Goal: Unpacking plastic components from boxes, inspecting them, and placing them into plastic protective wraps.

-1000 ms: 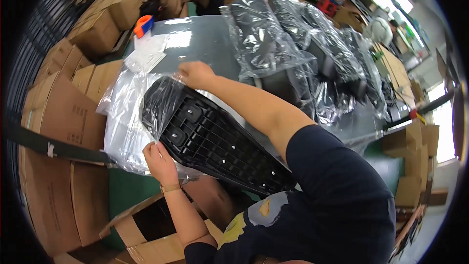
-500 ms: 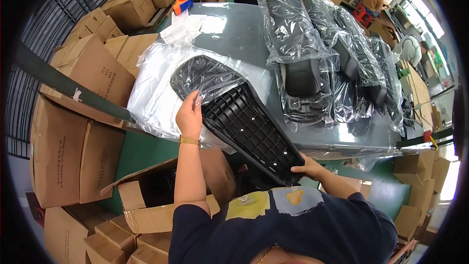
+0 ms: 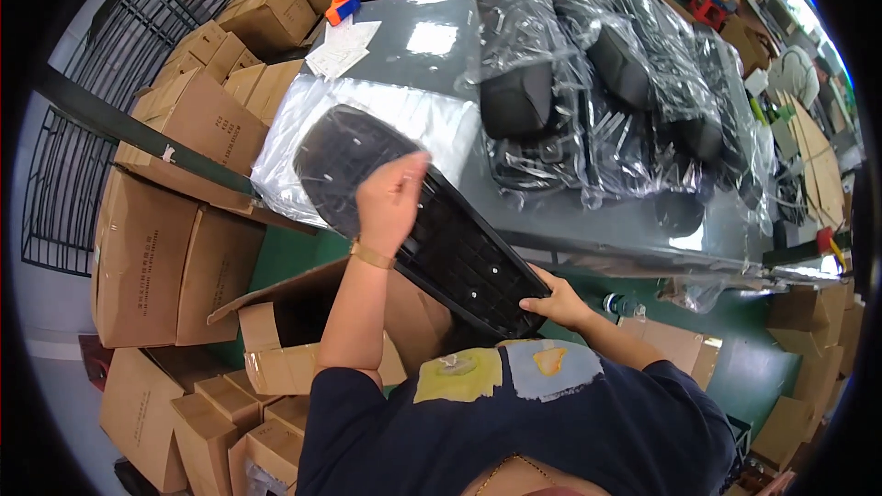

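A long black seat (image 3: 473, 266) lies aslant before me, its ribbed plastic underside facing up. Its wide far end is inside a clear plastic bag (image 3: 331, 179) and rests over a pile of flat clear plastic (image 3: 276, 161). My left hand (image 3: 390, 207) is closed above the middle of the seat, at the bag's edge; its fingertips are blurred and partly hidden. My right hand (image 3: 556, 301) grips the seat's narrow near end, thumb on the underside and fingers beneath the rim.
Several bagged black seats (image 3: 516, 103) lie on the right of the grey table (image 3: 441, 69). Papers (image 3: 342, 48) and an orange-and-blue tape dispenser (image 3: 343, 7) lie at its far left. Cartons (image 3: 152, 257) stand at left; an open carton (image 3: 303, 358) is below. People work beyond.
My left hand has moved right and a little nearer across the seat. The seat has shifted slightly left, with my right hand still on its near end. My view has turned a little.
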Tool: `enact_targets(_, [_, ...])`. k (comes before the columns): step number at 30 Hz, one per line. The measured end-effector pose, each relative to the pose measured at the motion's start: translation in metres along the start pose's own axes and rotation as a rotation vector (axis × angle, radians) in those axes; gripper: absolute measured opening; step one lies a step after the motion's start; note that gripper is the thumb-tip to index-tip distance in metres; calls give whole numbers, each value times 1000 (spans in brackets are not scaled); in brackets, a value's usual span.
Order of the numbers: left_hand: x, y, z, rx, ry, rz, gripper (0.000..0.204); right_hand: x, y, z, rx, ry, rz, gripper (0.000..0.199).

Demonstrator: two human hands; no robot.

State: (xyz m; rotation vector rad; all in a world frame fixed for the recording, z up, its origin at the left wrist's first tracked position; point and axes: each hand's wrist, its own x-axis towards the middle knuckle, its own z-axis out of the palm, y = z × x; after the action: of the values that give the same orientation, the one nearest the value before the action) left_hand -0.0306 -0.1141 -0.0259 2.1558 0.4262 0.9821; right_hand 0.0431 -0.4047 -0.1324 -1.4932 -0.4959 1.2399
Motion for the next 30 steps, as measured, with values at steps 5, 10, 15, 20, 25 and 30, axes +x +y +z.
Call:
enact_targets(5, [-83, 116, 45, -130, -586, 192, 18, -15, 23, -12, 177, -104, -90, 62])
enact_targets(10, [-139, 149, 48, -146, -572, 94, 18, -26, 28, -35, 101, 0, -116, 58])
enact_targets(15, [-142, 161, 62, -40, -402, 125, 21, -12, 18, -46, 86, 33, -161, 51])
enact_targets(20, [-134, 136, 67, 192, -200, 240, 23, 26, 9, -43, 183, -3, -140, 38])
enact_targets(25, [-156, 107, 34, 235, -85, -16, 30, 65, -28, -9, 140, -47, -185, 53])
enact_targets(30, [-208, 64, 16, 152, -28, -194, 30, 140, -43, 14, 165, 13, -117, 41])
